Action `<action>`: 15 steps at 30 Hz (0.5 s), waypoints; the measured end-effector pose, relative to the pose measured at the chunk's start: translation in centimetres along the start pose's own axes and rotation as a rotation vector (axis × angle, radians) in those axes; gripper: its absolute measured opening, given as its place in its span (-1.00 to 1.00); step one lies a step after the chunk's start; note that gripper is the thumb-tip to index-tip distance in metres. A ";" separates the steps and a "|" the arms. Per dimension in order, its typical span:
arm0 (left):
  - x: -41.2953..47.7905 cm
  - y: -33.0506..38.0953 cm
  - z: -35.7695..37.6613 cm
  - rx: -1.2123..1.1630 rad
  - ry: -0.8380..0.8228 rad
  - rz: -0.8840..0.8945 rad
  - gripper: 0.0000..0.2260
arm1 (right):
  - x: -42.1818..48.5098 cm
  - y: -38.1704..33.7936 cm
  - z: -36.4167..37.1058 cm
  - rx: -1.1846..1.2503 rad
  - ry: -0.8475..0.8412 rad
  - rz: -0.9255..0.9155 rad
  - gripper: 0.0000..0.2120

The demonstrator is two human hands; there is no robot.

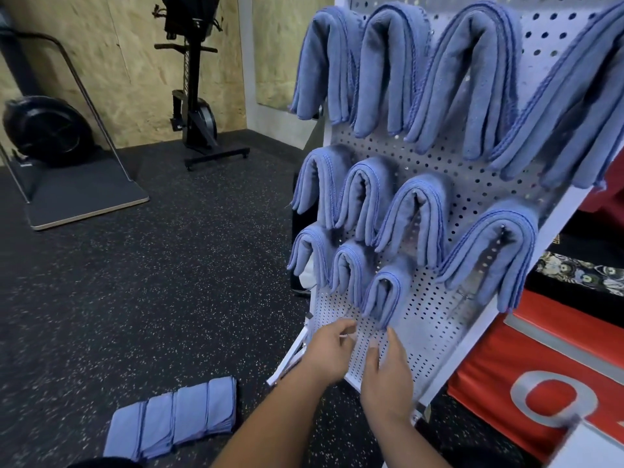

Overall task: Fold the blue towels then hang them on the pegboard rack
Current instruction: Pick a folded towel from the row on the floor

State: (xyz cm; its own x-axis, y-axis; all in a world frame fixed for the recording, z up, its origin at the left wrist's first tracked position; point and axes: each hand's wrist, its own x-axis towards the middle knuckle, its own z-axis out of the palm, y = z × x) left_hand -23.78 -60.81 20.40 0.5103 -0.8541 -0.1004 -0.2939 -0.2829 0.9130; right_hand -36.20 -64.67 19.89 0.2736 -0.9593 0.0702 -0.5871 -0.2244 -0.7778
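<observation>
Nearest the camera, a stack of folded blue towels [175,417] is lying on the speckled floor [169,282], left of both forearms. The left hand [329,354] is resting against the bottom of the white pegboard [425,319], fingers curling toward the thumb; whether they are pinching anything cannot be told. The right hand [388,380] is lying just beside it on the board with fingers straight and close together, the index tip reaching up just under the lowest towel [383,295]. Above that, more folded towels [418,221] are hanging over pegs in three rows up the leaning board. A red mat [489,366] is sitting behind the board at right. An exercise bike [196,106] is standing by the far wall.
</observation>
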 end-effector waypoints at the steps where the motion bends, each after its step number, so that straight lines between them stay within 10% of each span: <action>1: -0.6 -1.0 -0.2 0.017 0.016 -0.030 -0.65 | -0.5 0.3 0.4 -0.018 -0.034 0.018 -0.45; 15: -10.2 -15.6 -7.7 0.245 0.185 -0.456 -0.55 | -5.1 2.6 11.4 -0.319 -0.580 0.051 -0.39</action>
State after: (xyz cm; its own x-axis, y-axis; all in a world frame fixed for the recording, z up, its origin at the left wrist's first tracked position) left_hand -18.23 -44.30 10.20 0.7572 -0.5364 -0.3727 -0.1782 -0.7186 0.6722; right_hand -30.47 -58.39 10.35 0.5527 -0.7424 -0.3786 -0.7827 -0.3063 -0.5418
